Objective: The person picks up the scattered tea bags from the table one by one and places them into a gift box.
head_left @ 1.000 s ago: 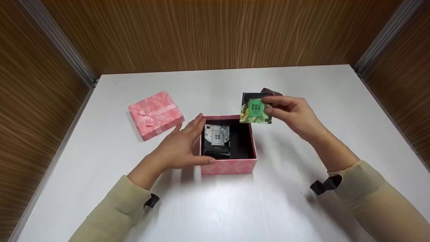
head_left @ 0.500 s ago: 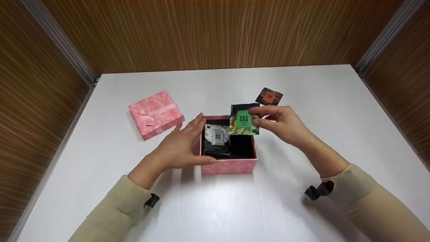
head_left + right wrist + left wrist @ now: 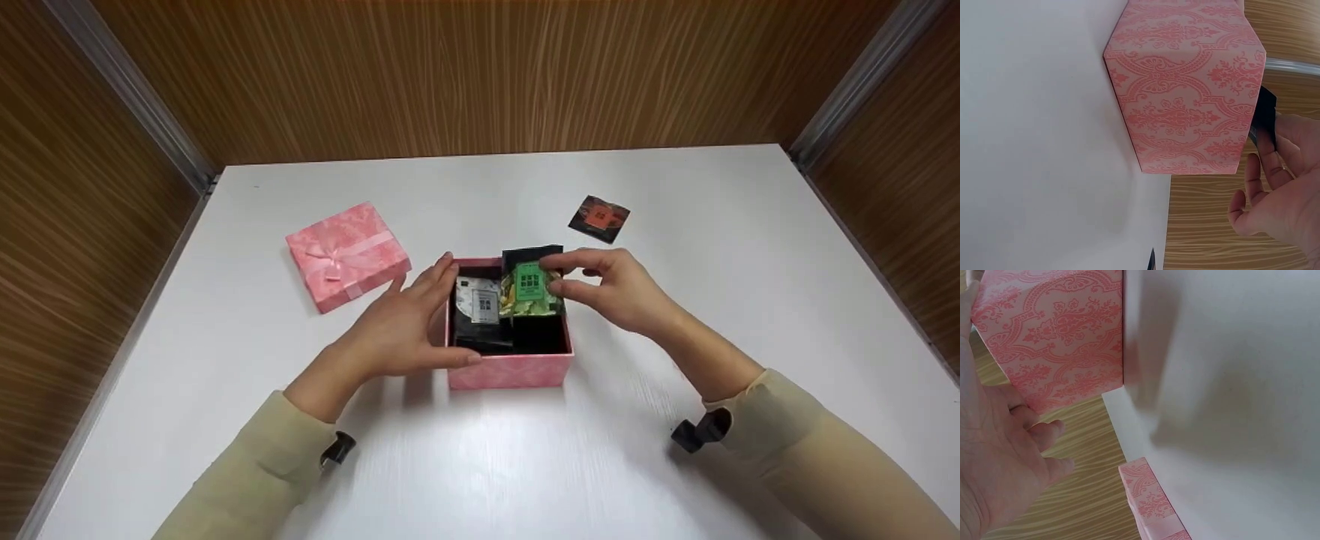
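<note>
The green-labelled foil sachet (image 3: 529,289) hangs over the far right part of the open pink patterned cardboard box (image 3: 510,370), pinched by the right hand (image 3: 611,289), beside a white-labelled black sachet (image 3: 480,304) lying inside. The left hand (image 3: 397,326) rests with straight fingers against the box's left wall. The box stands on a white table (image 3: 487,465) enclosed by brown wood-grain walls (image 3: 450,75), with a pink bow-topped lid (image 3: 346,255) far left and a red-labelled black sachet (image 3: 598,218) far right.

Pink damask, black lining, one green packet

The box (image 3: 510,370) is showing pink damask outside, black inside; the lid (image 3: 347,256), centre left, is wearing a pink bow; the green-labelled packet (image 3: 529,289) is flashing leafy print.
</note>
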The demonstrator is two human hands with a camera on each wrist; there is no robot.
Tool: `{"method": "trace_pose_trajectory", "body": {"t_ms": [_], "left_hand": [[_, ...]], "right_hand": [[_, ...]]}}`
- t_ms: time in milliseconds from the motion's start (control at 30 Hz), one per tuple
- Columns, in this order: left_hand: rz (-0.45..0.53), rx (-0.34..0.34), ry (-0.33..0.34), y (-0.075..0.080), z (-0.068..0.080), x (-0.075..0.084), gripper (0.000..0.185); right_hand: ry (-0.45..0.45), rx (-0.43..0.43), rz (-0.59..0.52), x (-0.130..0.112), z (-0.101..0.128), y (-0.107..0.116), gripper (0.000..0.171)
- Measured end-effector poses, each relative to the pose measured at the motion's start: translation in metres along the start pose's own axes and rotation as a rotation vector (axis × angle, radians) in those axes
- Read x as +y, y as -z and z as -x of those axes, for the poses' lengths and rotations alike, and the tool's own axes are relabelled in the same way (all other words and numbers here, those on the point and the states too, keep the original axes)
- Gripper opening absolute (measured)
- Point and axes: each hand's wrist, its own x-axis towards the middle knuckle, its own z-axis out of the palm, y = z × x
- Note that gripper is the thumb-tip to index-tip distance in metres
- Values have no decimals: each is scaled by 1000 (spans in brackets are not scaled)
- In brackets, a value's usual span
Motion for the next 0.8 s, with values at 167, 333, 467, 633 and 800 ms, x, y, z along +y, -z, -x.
{"method": "trace_pose_trajectory", "body": {"t_ms": [167,333,467,633,800], "left_hand": [[-4,-5,4,0,0,0,132],[-1,-5,6,1,0,1,133],[8,-5,10,1,0,2,133],[6,-6,11,1,1,2,133],[-5,-9,12,0,0,1,133]], "right_hand": [[-4,-4,13,1,0,-5,30],[0,-2,30,0,0,-9,30],[8,-7,38,-3,1,-10,31],[18,-21,37,-4,4,-11,31],[19,-35,45,-4,5,-12,30]]}}
